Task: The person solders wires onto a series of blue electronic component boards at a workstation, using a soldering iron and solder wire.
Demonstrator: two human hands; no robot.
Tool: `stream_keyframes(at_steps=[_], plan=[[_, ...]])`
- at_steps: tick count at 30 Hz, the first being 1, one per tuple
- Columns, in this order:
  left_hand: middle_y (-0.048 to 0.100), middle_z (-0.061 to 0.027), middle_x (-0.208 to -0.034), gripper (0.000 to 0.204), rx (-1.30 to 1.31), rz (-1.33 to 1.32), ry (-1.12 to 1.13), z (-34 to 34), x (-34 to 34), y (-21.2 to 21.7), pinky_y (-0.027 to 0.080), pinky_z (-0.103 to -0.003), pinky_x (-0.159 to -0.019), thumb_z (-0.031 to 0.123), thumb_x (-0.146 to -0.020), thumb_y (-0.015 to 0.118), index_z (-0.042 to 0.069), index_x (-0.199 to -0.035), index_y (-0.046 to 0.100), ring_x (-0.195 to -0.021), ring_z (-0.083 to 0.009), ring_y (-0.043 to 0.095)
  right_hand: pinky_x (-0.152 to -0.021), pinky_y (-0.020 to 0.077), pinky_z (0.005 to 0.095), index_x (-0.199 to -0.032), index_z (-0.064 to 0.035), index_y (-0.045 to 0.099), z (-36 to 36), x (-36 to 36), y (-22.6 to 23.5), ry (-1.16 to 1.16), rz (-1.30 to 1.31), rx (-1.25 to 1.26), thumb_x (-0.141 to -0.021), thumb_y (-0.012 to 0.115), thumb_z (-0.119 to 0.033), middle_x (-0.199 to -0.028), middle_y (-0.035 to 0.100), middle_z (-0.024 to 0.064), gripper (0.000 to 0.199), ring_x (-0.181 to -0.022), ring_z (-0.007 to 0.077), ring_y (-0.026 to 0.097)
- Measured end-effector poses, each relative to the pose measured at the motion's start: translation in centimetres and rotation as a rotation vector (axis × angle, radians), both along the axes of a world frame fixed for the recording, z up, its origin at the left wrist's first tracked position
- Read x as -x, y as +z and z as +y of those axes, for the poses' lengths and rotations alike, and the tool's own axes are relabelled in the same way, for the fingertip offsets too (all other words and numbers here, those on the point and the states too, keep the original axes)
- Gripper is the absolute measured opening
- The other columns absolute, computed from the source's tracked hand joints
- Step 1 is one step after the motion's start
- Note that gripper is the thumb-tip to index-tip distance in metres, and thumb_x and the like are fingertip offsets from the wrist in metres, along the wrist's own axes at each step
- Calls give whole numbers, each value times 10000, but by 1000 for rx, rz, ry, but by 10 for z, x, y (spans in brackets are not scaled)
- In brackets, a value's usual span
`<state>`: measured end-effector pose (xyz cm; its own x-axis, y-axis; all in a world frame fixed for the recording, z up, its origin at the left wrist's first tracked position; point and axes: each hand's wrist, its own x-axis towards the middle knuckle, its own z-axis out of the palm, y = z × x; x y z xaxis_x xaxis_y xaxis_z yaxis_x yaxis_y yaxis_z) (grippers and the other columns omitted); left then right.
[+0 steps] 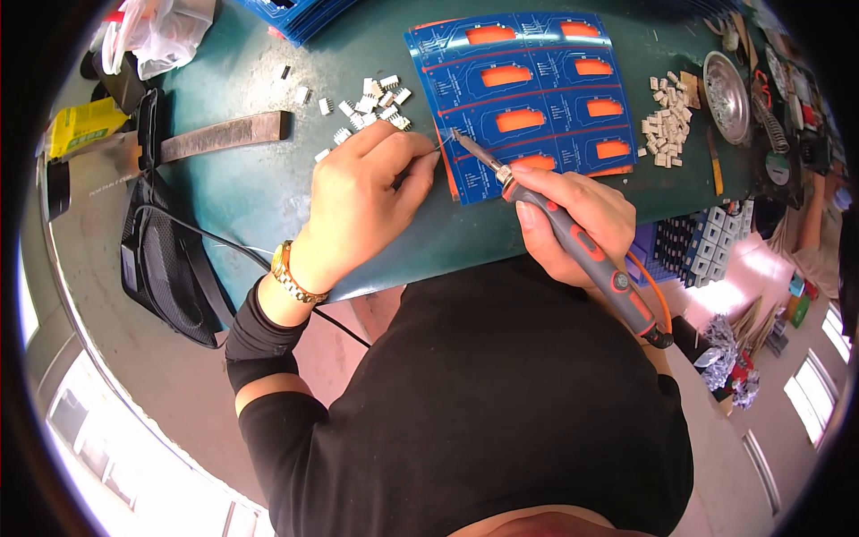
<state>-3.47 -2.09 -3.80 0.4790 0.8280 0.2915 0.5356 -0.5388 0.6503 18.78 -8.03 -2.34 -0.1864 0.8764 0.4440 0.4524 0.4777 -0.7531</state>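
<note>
A blue circuit board panel (528, 89) with orange cut-outs lies on the green table (242, 179). My right hand (573, 219) grips a grey and orange soldering iron (591, 255), its metal tip touching the panel's left edge. My left hand (358, 201) pinches a thin solder wire (440, 143) whose end meets the iron's tip. A gold watch sits on my left wrist.
Small white connectors (371, 103) are scattered left of the panel, and another heap (667, 130) lies to its right. A metal bowl (727, 85) stands at far right. A flat metal bar (224, 136), a black bag (165, 268) and a plastic bag (161, 31) are at left.
</note>
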Motion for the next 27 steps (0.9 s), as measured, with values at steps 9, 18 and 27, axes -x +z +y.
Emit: stream_keyframes(at_steps=[9,18,27], plan=[[581,-67,-709,103,31,-5,-27,-1,-1,-2,489,-340,-536,47,-758,712,76,-852,681,-606,-251,605,-618,529,269,-1061,67,647,-6,-1,-2,25,-8,2,-784,648,26,-807,703,122,280,-654,192,674],[574,-63,-723,171,6,4,-70,-3,0,-3,490,-328,-551,76,-761,753,88,-925,705,-611,-241,593,-585,538,273,-1068,27,671,-8,1,-4,-7,5,-32,-733,679,53,-745,679,90,336,-642,190,680],[579,-64,-737,182,142,-48,-12,-9,3,9,484,-306,-557,-22,-772,706,66,-931,704,-630,-195,593,-570,534,267,-1058,19,676,-14,-1,-3,-35,29,-68,-743,663,41,-750,689,83,316,-631,190,681]])
